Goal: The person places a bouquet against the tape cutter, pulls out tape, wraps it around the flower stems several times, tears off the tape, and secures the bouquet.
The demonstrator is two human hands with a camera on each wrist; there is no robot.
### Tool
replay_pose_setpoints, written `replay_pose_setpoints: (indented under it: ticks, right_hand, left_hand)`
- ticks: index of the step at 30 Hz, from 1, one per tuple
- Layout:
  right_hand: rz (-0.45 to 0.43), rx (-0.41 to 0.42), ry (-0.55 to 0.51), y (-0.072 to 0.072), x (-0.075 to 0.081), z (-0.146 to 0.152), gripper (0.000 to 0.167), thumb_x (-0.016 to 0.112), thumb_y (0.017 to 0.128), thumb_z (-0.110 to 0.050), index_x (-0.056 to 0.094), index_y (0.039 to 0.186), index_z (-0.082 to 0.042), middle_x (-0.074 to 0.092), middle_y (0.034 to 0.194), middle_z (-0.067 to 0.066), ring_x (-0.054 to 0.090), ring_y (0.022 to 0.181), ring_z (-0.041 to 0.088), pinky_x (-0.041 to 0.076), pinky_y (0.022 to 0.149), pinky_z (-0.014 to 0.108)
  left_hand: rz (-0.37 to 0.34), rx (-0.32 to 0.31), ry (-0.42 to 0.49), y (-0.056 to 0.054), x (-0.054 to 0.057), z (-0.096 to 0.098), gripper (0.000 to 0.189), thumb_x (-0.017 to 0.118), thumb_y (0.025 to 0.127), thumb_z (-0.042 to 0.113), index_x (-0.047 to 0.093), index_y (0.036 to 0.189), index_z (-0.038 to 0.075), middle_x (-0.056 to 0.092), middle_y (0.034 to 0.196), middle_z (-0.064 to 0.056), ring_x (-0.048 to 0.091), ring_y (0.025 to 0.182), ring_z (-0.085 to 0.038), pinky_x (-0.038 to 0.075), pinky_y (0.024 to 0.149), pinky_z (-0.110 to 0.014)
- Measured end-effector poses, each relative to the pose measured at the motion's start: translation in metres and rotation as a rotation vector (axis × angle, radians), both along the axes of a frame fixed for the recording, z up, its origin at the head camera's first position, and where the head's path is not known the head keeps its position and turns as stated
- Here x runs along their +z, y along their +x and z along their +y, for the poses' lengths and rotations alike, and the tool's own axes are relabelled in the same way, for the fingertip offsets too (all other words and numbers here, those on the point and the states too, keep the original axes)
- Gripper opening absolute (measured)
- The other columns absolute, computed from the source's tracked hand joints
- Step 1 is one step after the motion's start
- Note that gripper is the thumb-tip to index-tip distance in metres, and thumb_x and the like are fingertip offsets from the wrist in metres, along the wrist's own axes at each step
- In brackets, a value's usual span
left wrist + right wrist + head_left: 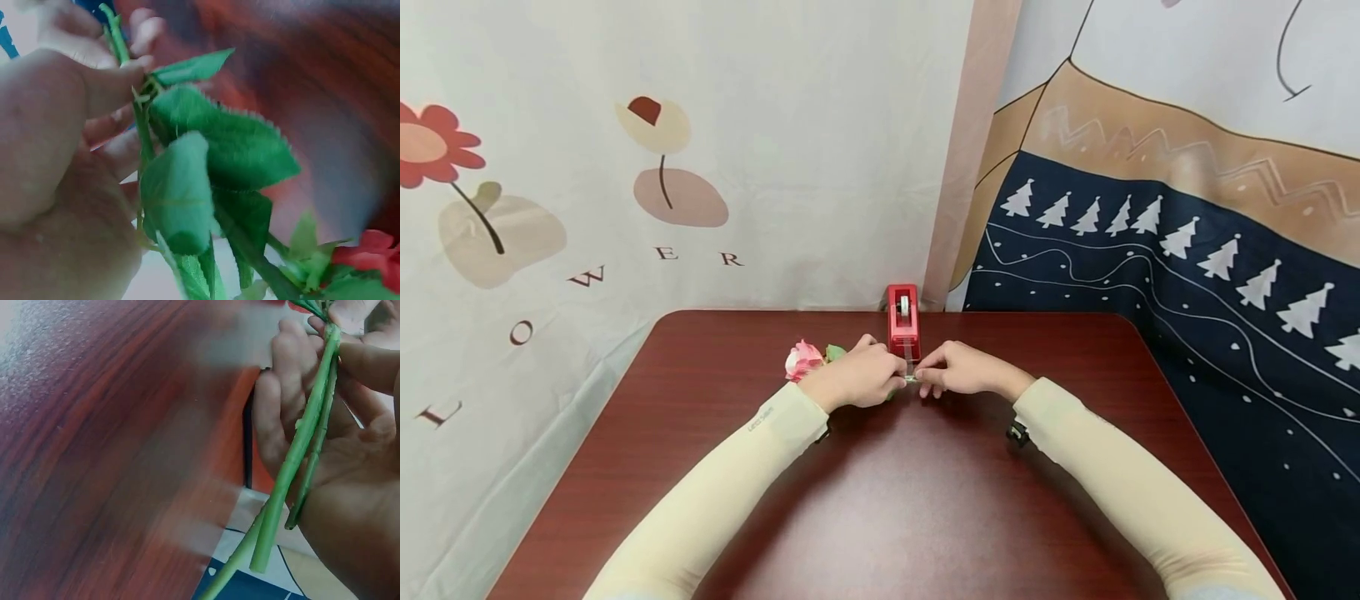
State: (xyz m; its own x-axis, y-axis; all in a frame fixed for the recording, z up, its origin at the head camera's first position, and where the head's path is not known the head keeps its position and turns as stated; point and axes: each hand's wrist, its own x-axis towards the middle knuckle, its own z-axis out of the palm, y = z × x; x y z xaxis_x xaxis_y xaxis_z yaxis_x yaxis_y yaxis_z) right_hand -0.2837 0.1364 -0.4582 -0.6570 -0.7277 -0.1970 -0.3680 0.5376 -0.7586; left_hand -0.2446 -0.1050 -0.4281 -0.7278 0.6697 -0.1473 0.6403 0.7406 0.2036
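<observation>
Artificial flowers lie bunched under my left hand (867,377), which grips their green stems (143,128) between thumb and fingers. A pink and white bloom (802,361) shows left of that hand, and a red bloom (372,255) appears in the left wrist view beside large green leaves (234,150). My right hand (964,370) pinches the bunch close to the left fingertips, with bare stem ends (294,462) running across its palm. A clear tape strip (908,350) runs from the red tape dispenser (893,332) down to the stems between both hands.
The dispenser stands near the far edge of the dark red-brown table (895,517). Behind it hang a pale flower-print cloth (820,167) and a navy cloth with white trees (1090,267).
</observation>
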Motion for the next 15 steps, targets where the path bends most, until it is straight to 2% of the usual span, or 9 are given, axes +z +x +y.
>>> replay_pose_setpoints:
  ticks: [4,11,15]
  right_hand:
    - [-0.062,0.020,-0.007,-0.0030,0.0021,0.0004,0.030,0.058,0.115,-0.023,0.081,0.120,-0.005,0.079,0.089,0.007,0.068,0.072,0.019,0.060,0.072,0.034]
    - [-0.096,0.055,0.043,-0.0075,0.0065,-0.0041,0.029,0.059,0.115,-0.022,0.080,0.115,-0.003,0.076,0.087,0.007,0.067,0.071,0.015,0.064,0.078,0.046]
    - [-0.082,0.036,0.041,-0.0074,0.0055,-0.0047,0.027,0.062,0.114,-0.023,0.080,0.113,-0.004,0.074,0.087,0.012,0.065,0.068,0.014,0.061,0.071,0.040]
  left_hand:
    - [0.102,-0.015,-0.024,0.0035,-0.0040,0.0010,0.016,0.070,0.110,0.027,0.080,0.107,0.015,0.077,0.085,0.003,0.074,0.099,-0.022,0.038,0.113,-0.049]
    - [0.326,-0.083,-0.072,0.0079,-0.0093,-0.0014,0.018,0.071,0.109,0.029,0.081,0.105,0.015,0.080,0.088,0.002,0.076,0.096,-0.021,0.043,0.105,-0.044]
    - [0.380,-0.080,-0.067,0.0097,-0.0108,-0.0025,0.018,0.072,0.107,0.030,0.081,0.102,0.015,0.078,0.083,0.002,0.075,0.092,-0.022,0.043,0.101,-0.044]
